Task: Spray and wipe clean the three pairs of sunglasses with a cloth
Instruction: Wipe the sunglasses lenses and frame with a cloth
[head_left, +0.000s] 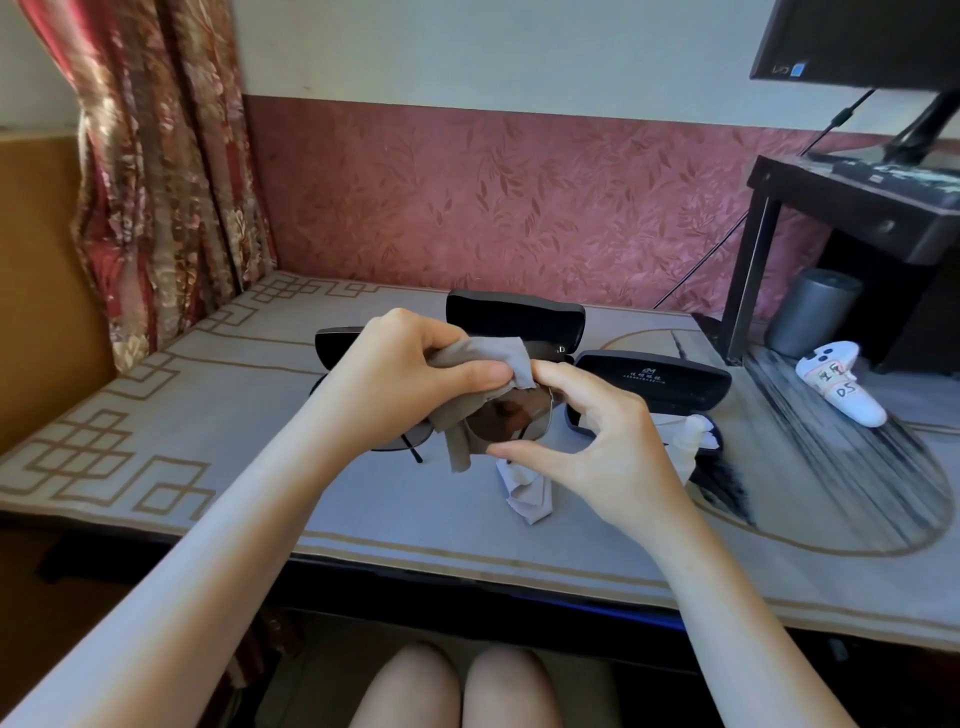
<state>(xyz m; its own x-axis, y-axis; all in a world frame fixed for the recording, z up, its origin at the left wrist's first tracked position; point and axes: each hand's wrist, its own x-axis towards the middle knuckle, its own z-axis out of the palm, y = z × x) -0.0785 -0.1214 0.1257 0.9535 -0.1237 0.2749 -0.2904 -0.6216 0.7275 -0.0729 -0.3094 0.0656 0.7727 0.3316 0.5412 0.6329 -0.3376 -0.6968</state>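
Note:
Above the table I hold a pair of brown-lensed sunglasses (511, 415). My left hand (400, 374) grips a grey-brown cloth (483, 358) and presses it with the thumb onto the sunglasses. My right hand (597, 436) pinches the frame's edge between thumb and fingers. Another dark pair of sunglasses (400, 444) lies on the table under my left wrist, mostly hidden. Three black glasses cases stand open behind my hands: one at the left (335, 343), one at the back (514, 314), one at the right (654, 382). No spray bottle is in view.
A white cloth (524, 493) lies crumpled on the table mat (208, 395) below my right hand; more white cloth (685, 431) sits in the right case. A white controller (836, 382) lies at the right, near a dark side table (852, 208) and a grey bin (810, 312).

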